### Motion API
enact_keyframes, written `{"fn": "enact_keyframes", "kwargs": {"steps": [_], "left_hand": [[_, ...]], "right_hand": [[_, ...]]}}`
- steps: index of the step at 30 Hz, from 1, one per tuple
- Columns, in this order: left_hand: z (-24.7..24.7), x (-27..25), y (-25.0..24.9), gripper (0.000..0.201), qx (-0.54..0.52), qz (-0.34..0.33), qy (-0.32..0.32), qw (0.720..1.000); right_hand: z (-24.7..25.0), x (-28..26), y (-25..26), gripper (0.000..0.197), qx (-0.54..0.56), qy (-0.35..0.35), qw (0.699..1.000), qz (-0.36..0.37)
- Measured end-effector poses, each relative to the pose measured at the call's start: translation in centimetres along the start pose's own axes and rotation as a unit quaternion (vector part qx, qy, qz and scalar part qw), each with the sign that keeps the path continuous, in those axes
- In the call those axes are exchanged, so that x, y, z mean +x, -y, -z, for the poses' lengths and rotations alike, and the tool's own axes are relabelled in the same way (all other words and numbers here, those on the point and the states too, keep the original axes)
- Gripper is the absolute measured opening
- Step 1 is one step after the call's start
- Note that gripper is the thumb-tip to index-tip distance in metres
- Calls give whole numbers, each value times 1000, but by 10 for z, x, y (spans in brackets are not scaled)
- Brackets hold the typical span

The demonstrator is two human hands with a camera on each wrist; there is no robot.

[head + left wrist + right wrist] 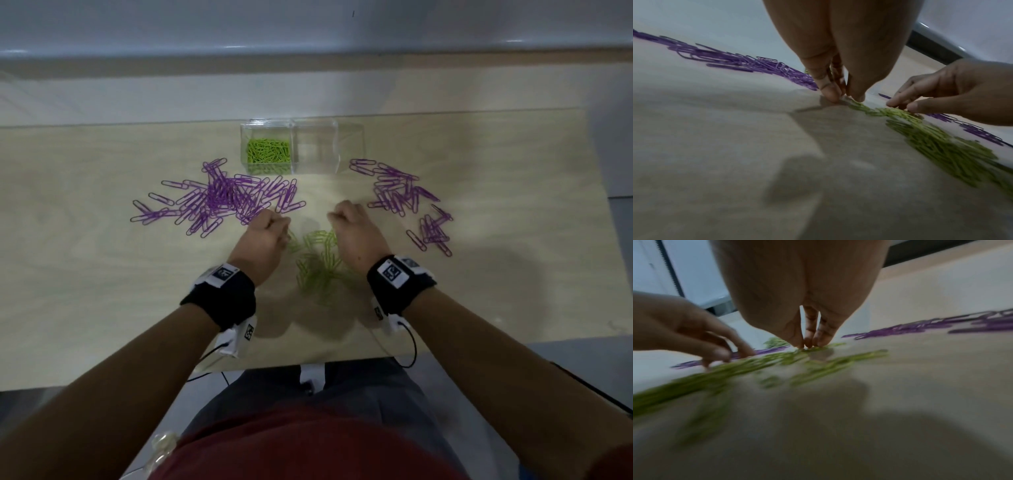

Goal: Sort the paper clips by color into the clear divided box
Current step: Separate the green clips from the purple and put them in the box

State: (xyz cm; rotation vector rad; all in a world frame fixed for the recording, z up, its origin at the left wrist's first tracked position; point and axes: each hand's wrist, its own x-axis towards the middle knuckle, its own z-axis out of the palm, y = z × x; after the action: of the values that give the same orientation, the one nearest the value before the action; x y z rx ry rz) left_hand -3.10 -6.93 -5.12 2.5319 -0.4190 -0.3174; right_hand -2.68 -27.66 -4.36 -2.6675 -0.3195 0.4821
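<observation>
**Both hands down in the green clips**

Both hands are at the far edge of the loose green clips (318, 263) on the bench (102, 291). Left hand (265, 236) has its fingertips (830, 94) bunched together, touching the bench right at a green clip, looks like a pinch but it's blurry. Right hand (352, 229) has its fingertips (807, 341) pressed together on a green clip too. Purple clips (219, 195) lie in heaps left and right. The box (301, 145) sits at the back, its left compartment holding green clips.
</observation>
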Motion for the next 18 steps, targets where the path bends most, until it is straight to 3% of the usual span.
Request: {"fn": "enact_keyframes", "kwargs": {"steps": [3,5,7,10,12,15,18], "left_hand": [[-6,-2,-6,38,-20,-15,35,999],[-6,-4,-6,52,4,-46,67,997],[0,-6,-6,70,26,-53,105,993],[6,-14,-13,116,85,-32,157,983],[3,-18,-21,135,156,-44,168,972],[-10,-21,-34,133,177,-40,179,967],[-14,-20,-44,115,129,-15,165,978]], "right_hand": [[-12,-27,14,21,82,25,995,45],[-13,-42,7,34,76,16,995,61],[-8,-55,-8,51,50,-17,998,22],[1,-77,-31,109,-24,-1,997,-77],[1,-81,-38,133,-51,27,993,-101],[-3,-68,-32,139,-54,20,995,-81],[-7,-48,-16,119,-13,34,999,-38]]}}
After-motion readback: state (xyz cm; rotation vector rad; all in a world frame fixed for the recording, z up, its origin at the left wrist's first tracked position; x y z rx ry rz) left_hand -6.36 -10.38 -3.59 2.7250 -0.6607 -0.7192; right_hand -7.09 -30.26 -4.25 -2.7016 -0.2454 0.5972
